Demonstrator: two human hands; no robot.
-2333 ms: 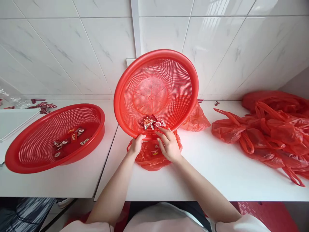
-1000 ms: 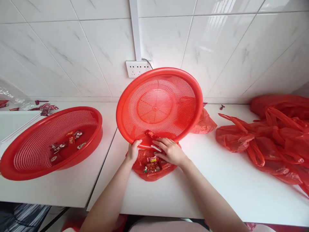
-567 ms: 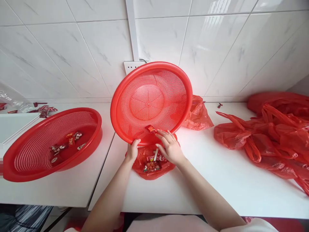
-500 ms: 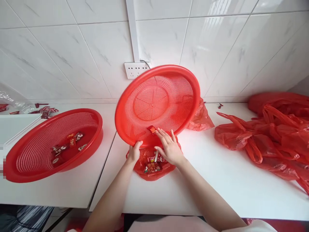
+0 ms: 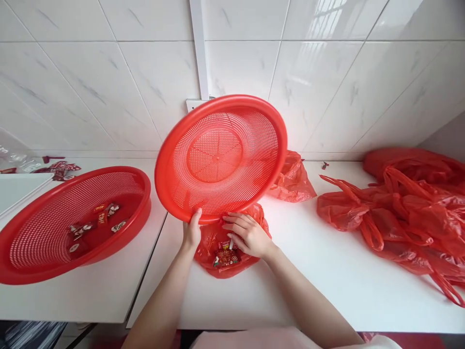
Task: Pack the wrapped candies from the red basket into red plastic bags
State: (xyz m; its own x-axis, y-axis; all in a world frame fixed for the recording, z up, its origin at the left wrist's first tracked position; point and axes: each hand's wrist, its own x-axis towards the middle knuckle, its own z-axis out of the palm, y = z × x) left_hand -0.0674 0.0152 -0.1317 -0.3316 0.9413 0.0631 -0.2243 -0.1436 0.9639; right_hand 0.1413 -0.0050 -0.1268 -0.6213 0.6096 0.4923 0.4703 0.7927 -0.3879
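A red plastic mesh basket (image 5: 218, 155) is tipped on its side, its open face towards me. My left hand (image 5: 192, 230) is closed on its lower rim, thumb in front. My right hand (image 5: 249, 235) is at the same rim, palm down, fingers loosely bent and no grip visible. Beneath both hands lies an open red plastic bag (image 5: 259, 218) containing several snack packets (image 5: 227, 257) and a short white stick-like piece (image 5: 231, 244). Inside the tipped basket no packet shows. The right fingertips partly cover the bag's mouth.
Another red basket (image 5: 140, 203) with several small packets stands left, beside a pale tray (image 5: 23, 189) and wrappers (image 5: 61, 169). A crumpled red bag (image 5: 294, 179) is behind the tipped basket. Filled red bags (image 5: 403, 218) are piled right. The tiled wall (image 5: 319, 97) closes the back.
The red packet inside the tipped basket is no longer visible there. My right hand has come down from the basket's inside to its lower rim, above the bag. The view has shifted slightly.
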